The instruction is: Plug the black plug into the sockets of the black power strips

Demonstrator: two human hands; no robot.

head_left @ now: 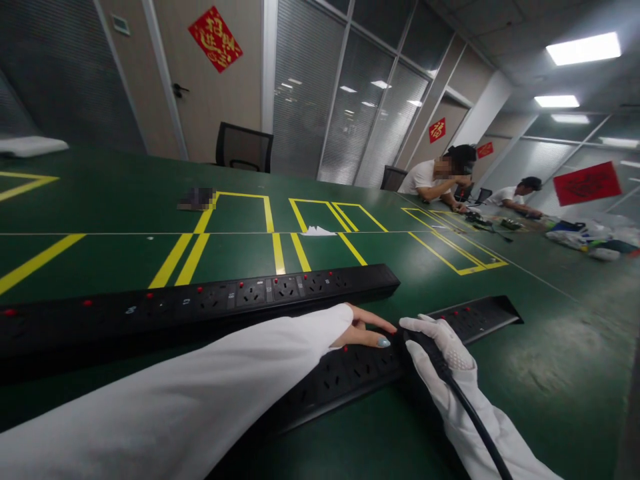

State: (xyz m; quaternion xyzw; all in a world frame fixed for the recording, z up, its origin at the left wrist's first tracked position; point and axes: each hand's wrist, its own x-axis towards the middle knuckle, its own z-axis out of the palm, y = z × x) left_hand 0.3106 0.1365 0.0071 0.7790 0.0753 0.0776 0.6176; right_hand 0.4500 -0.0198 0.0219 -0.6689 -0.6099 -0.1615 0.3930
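A long black power strip (pixel 357 370) with several sockets and small red buttons lies slantwise on the green table before me. My right hand (pixel 447 347), in a white dotted glove, is closed around a black plug (pixel 424 345) at the strip; whether its pins sit in a socket is hidden. From the plug a thick black cable (pixel 477 423) runs down over my gloved wrist. My left hand (pixel 365 325) is bare, with thumb and index finger stretched out. The index fingertip is at a red button beside the plug, and the other fingers are partly hidden.
Another long black power strip (pixel 270 291) lies behind, reaching the left edge. Yellow tape outlines (pixel 277 253) mark the green table (pixel 550 347). Crumpled white paper (pixel 319 231) lies mid-table. Two people (pixel 425 179) sit at the far right near plastic bags (pixel 590 233).
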